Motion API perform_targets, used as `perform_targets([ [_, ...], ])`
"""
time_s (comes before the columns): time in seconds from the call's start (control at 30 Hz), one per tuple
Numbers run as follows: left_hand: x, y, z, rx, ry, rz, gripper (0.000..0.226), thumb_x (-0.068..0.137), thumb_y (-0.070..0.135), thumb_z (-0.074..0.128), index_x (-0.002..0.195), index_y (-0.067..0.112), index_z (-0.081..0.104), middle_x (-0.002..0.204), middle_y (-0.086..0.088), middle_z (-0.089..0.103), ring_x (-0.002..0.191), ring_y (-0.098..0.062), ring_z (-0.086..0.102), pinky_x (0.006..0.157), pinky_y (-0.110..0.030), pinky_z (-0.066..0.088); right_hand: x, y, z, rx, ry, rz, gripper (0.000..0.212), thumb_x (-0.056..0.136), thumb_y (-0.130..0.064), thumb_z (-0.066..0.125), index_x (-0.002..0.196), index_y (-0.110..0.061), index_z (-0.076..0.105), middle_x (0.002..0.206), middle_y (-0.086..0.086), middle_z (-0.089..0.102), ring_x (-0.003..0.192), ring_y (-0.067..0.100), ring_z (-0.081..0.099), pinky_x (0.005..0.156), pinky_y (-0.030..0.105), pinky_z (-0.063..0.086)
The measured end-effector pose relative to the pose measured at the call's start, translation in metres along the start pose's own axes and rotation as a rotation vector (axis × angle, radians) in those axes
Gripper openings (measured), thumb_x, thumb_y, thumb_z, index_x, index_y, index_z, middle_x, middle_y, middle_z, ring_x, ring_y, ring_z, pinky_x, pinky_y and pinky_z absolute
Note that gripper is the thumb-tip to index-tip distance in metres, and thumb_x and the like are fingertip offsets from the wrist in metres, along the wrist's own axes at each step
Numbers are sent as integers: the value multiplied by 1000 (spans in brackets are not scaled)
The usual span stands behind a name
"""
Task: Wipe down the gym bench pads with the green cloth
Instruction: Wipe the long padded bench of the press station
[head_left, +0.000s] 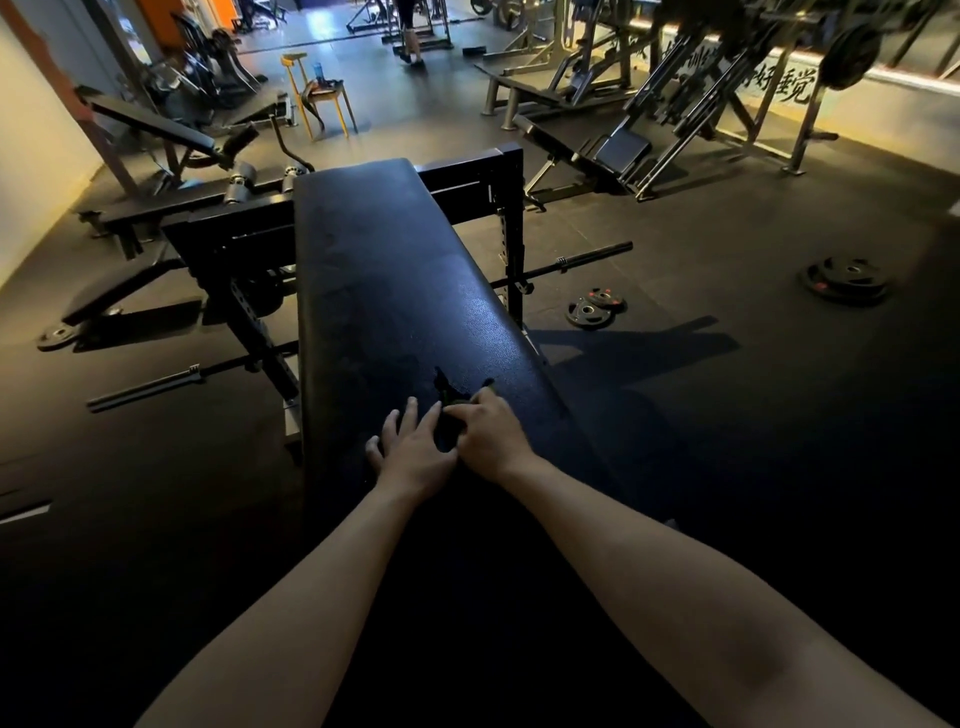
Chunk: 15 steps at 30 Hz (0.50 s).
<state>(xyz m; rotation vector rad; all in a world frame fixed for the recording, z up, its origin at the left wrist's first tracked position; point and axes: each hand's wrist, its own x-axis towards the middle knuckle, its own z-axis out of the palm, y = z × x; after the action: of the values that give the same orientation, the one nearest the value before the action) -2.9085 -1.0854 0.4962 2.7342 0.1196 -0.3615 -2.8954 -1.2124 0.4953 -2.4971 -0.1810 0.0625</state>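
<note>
Head view: right hand (488, 436) grip pinches the green cloth (450, 410) on the bench (395, 270); left hand (410, 449) grip wide, fingers spread flat.

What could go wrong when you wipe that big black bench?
1. The green cloth sits bunched in the right hand's grip, so it may wipe only a thin strip of the bench pad and leave patches.
2. The pad's far end lies well beyond that hand, so it might get skipped.
3. A barbell and weight plates lie on the floor beside the bench, so stepping round it could mean a trip.
</note>
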Motion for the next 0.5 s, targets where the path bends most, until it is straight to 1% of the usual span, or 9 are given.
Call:
perform_targets([
  [0.07,0,-1,1,-2,1,-2,75,92,59,53,157,41,21,169,5,0,154,-19,-5,121,-49,2,-2,8,-6,-27,12,-55,42,87,-11,56,126,-23,67,118,14,50,110,34,48,97,34,44],
  [0.13,-3,0,1,-8,15,1,78,89,64,54,157,41,22,169,6,0,154,-19,-5,121,-49,1,0,28,-20,-92,95,-33,45,86,-7,55,127,-22,66,122,14,50,111,36,46,100,34,43],
  [0.2,-5,1,1,-23,23,0,79,88,68,54,156,41,24,169,7,0,154,-19,-5,121,-50,-1,1,56,-38,-147,178,66,50,86,-3,50,131,-21,64,125,16,46,112,37,43,100,34,40],
  [0.3,-5,2,3,-37,27,-4,79,88,68,53,156,42,24,169,7,-1,154,-18,-7,122,-50,-3,-3,79,-54,-137,256,252,53,88,-3,44,136,-20,59,127,17,42,115,37,40,100,36,39],
  [0.37,-5,2,3,-38,31,-6,78,88,68,53,156,42,24,169,7,-1,154,-18,-8,122,-51,-3,-4,75,-51,-98,275,324,53,89,-4,43,138,-19,57,128,17,41,117,37,40,103,36,36],
  [0.4,-5,2,4,-38,31,-5,78,88,68,53,156,42,23,169,7,-1,154,-19,-8,122,-51,-3,-4,69,-47,-84,279,325,51,89,-5,44,136,-19,59,127,17,42,116,37,41,103,35,36],
  [0.5,-4,2,4,-36,34,-5,78,88,67,54,156,42,24,169,7,0,154,-19,-7,121,-51,-3,-1,37,-28,-66,223,247,44,88,-7,46,126,-21,65,123,16,45,113,36,45,100,32,35],
])
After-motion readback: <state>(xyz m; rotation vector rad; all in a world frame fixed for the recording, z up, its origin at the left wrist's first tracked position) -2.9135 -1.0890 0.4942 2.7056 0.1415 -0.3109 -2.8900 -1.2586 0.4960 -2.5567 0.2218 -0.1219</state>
